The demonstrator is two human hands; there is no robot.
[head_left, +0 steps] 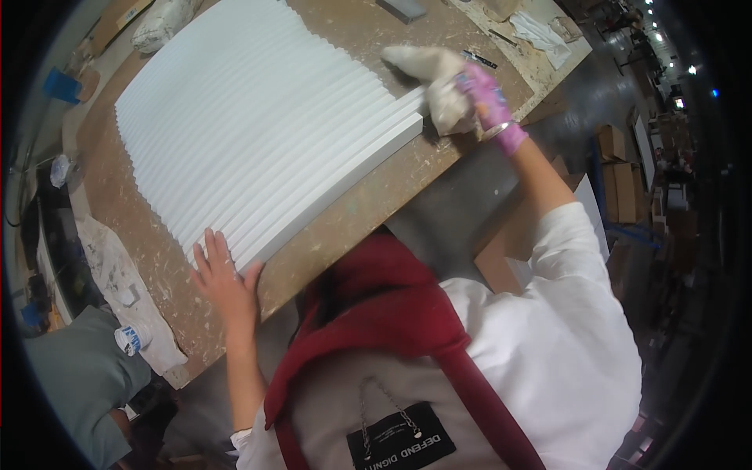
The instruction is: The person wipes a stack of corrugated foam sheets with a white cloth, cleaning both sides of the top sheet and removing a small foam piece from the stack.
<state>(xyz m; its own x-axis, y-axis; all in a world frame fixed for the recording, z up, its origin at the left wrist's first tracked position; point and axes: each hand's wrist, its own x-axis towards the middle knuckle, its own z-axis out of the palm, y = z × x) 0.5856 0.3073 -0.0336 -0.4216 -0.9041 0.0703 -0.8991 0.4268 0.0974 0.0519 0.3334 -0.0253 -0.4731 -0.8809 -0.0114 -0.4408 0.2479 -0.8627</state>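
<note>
Long white strips [251, 110] lie side by side in a wide row across the brown worktable [356, 200]. My bare left hand [223, 276] rests at their near left end, fingers spread and touching the strips. At the other end, my right hand [487, 100], in a pink patterned glove, grips a crumpled off-white cloth [450, 106]. The cloth is slightly blurred and sits against the right ends of the nearest strips. The front strip [345, 176] shows its smooth side face along the table's near edge.
A dark flat block [403, 9] and a dark pen-like tool [480, 59] lie on the table's far side. Stained cloth or paper [117, 274] hangs along the left edge, near a white tub [131, 340]. Another person's grey-green sleeve [86, 376] is at lower left. Cardboard boxes [619, 180] stand at right.
</note>
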